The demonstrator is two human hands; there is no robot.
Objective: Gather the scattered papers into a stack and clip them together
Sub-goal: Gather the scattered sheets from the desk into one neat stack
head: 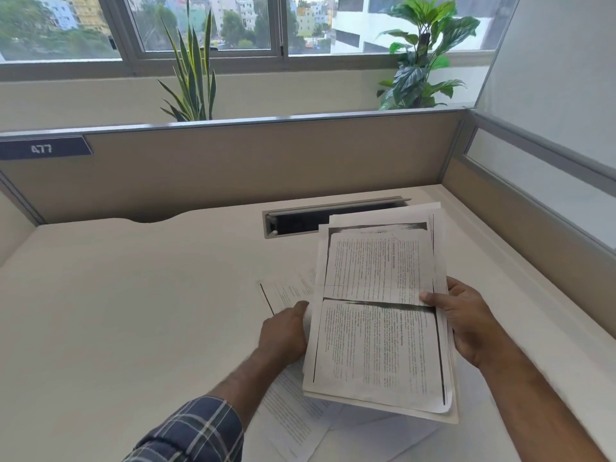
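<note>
A stack of photocopied papers [380, 315] is held up above the white desk [116, 295], its sheets unevenly aligned. My left hand [286, 331] grips the stack's left edge, fingers curled behind it. My right hand [466, 321] grips the right edge with the thumb on the top sheet. A loose sheet [286, 291] lies flat on the desk behind my left hand. More loose sheets [293, 421] lie on the desk beneath the stack. No clip is in view.
A cable slot [300, 221] with a raised lid is cut into the desk behind the papers. Beige partition walls [233, 168] enclose the desk at the back and right. Two potted plants [193, 71] stand beyond the partition by the window.
</note>
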